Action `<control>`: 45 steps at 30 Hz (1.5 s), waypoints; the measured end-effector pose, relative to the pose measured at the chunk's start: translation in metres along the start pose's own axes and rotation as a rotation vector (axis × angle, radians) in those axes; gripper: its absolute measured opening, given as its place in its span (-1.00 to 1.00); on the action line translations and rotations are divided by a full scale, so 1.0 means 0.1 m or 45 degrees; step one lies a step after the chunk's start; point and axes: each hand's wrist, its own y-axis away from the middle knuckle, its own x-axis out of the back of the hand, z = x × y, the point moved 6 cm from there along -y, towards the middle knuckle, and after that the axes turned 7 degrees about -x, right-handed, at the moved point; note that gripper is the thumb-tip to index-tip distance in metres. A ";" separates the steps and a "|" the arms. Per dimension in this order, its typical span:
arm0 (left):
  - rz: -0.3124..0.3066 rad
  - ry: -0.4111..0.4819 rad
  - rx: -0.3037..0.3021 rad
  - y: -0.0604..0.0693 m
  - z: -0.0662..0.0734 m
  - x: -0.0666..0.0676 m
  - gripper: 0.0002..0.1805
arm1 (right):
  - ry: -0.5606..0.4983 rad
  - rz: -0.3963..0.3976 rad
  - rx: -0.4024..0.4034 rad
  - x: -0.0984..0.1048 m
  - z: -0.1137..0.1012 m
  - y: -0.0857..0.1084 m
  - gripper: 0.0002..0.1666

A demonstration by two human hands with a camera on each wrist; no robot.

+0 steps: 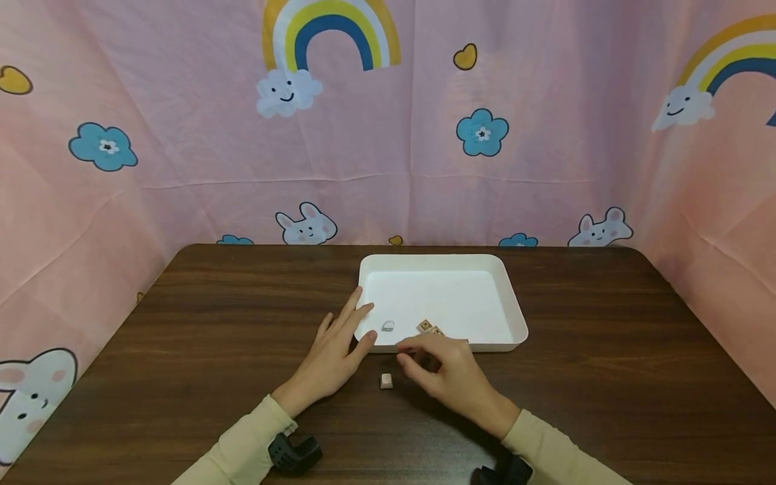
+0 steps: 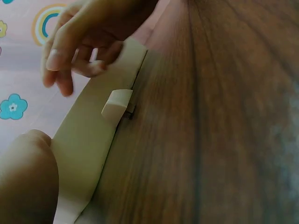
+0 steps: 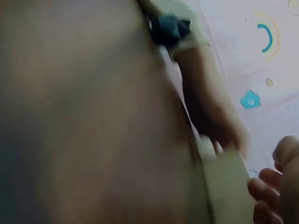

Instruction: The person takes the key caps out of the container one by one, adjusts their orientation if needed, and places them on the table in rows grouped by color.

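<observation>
A white tray [image 1: 503, 296] stands on the brown table. My left hand [image 1: 330, 357] lies at its left front corner, fingers spread and reaching over the rim. Just in front of the tray a small beige keycap-like block [image 1: 386, 381] sits on the table; the left wrist view also shows this block [image 2: 117, 105], with a dark bit at its base. My right hand [image 1: 451, 374] hovers by the front rim, its thumb and index finger apart and nothing visible between them. Inside the tray are a small clear-and-grey piece [image 1: 388, 326] and small tan square pieces [image 1: 426, 326], partly hidden by the right hand.
Dark wood table [image 1: 606, 350] extends on both sides of the tray. A pink printed curtain [image 1: 412, 148] hangs behind it and along the sides. Black wrist cameras [image 1: 295, 455] are strapped at both cuffs. The right wrist view is blurred.
</observation>
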 end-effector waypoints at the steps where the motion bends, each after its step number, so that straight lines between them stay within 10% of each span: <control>1: 0.001 0.003 0.000 0.00 0.00 0.00 -0.39 | 0.007 0.036 0.010 0.06 0.01 -0.03 -0.87; 7: -0.002 0.010 -0.004 0.02 0.00 -0.01 -0.38 | 0.169 0.150 -0.123 0.35 0.19 -0.13 -0.86; 14: -0.007 0.000 -0.012 0.01 -0.01 0.00 -0.37 | 0.406 -0.087 -0.421 0.42 0.43 -0.16 -0.70; 45: -0.129 -0.037 0.010 0.00 -0.02 0.07 -0.34 | 0.321 -0.451 -0.445 0.35 0.53 -0.13 -0.57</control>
